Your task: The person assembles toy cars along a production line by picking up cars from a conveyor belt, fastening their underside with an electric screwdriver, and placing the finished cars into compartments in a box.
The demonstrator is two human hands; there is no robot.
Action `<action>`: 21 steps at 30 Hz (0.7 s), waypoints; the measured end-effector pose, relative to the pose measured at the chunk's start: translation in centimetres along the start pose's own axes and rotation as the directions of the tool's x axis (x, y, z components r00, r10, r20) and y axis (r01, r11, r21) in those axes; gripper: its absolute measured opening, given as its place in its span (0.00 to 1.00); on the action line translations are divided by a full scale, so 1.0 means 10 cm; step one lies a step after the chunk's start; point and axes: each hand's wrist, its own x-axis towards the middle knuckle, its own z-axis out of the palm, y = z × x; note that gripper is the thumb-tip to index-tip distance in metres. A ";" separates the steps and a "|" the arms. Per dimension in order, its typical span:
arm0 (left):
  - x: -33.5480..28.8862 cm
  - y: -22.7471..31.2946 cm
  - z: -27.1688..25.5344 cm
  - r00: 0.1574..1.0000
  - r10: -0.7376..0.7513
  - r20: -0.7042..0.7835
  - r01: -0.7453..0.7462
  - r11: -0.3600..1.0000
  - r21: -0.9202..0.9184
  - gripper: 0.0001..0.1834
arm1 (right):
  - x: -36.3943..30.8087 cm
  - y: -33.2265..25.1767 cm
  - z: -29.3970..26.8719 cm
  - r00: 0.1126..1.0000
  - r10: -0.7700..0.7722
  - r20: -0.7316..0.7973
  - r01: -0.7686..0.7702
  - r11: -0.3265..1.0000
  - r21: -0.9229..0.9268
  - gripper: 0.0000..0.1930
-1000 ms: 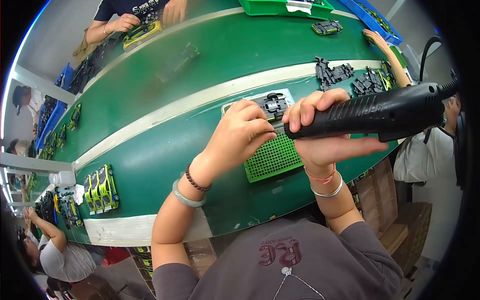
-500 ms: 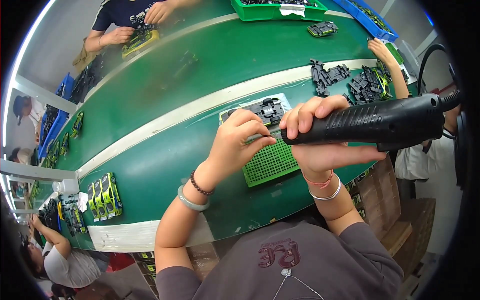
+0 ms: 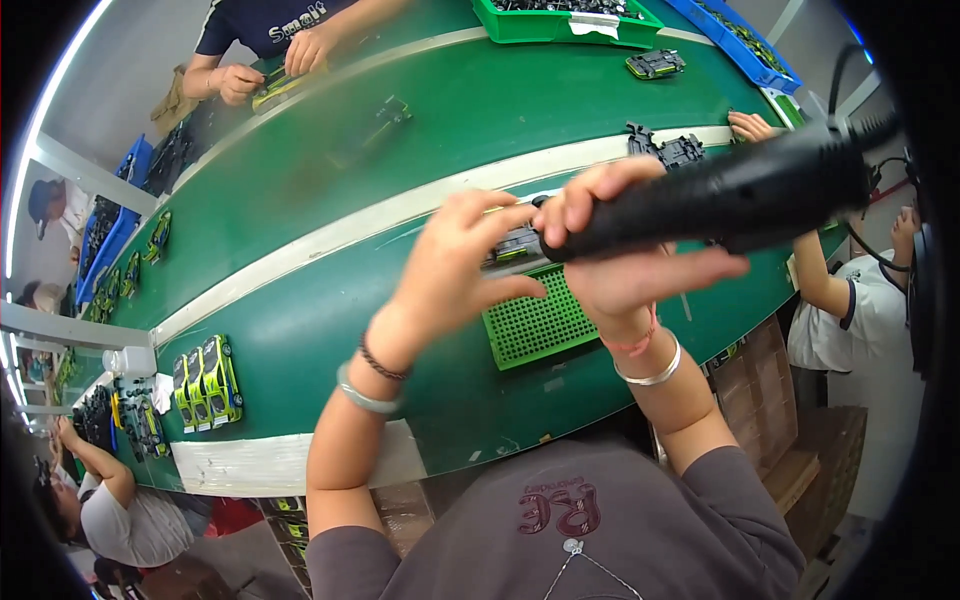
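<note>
1. Right hand (image 3: 612, 285): grip wrapped round the black power tool (image 3: 715, 200), thumb stretched beneath, likely bearing its weight; nose toward nine o'clock!
2. Left hand (image 3: 440, 268): grip open, thumb and fingers parted just beside that nose.
3. Toy car (image 3: 513, 246), partly hidden, near the left hand's three o'clock, probably for easy reach.
4. Green perforated tray (image 3: 525, 335) at four; three cars (image 3: 208, 385) side by side on the counter (image 3: 310, 310) at eight, presumably out of the way.

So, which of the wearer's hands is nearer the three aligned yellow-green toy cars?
Left: the left hand is right of the cars; the right hand, gripping a black cylindrical tool, is farther right.
</note>
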 end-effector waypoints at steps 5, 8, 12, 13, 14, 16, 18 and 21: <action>-0.19 -0.27 -0.26 0.917 -0.297 0.265 0.241 0.944 0.224 0.37 | 0.17 0.37 0.14 0.992 0.101 0.072 -0.078 0.959 -0.273 0.52; -0.23 -0.36 -0.23 0.927 -0.287 0.242 0.244 0.951 0.192 0.33 | 0.14 0.57 0.15 0.983 0.155 0.098 -0.118 0.942 -0.313 0.50; -0.25 -0.46 -0.20 0.943 -0.240 0.233 0.218 0.969 0.113 0.29 | 0.10 0.67 0.10 0.964 0.232 0.127 -0.176 0.923 -0.343 0.49; -0.26 -0.48 -0.20 0.942 -0.246 0.227 0.225 0.968 0.112 0.29 | 0.10 0.70 0.09 0.962 0.241 0.131 -0.180 0.914 -0.364 0.49; -0.26 -0.49 -0.20 0.938 -0.253 0.235 0.236 0.967 0.098 0.29 | 0.09 0.73 0.08 0.959 0.248 0.134 -0.185 0.913 -0.364 0.49; -0.26 -0.49 -0.20 0.935 -0.260 0.240 0.247 0.965 0.082 0.29 | 0.09 0.76 0.08 0.960 0.244 0.138 -0.187 0.924 -0.333 0.48; -0.27 -0.51 -0.19 0.943 -0.234 0.236 0.229 0.972 0.046 0.29 | 0.08 0.78 0.09 0.949 0.277 0.148 -0.212 0.912 -0.350 0.48; -0.26 -0.54 -0.20 0.955 -0.213 0.208 0.213 0.977 0.020 0.31 | 0.09 0.79 0.12 0.938 0.311 0.155 -0.234 0.894 -0.381 0.47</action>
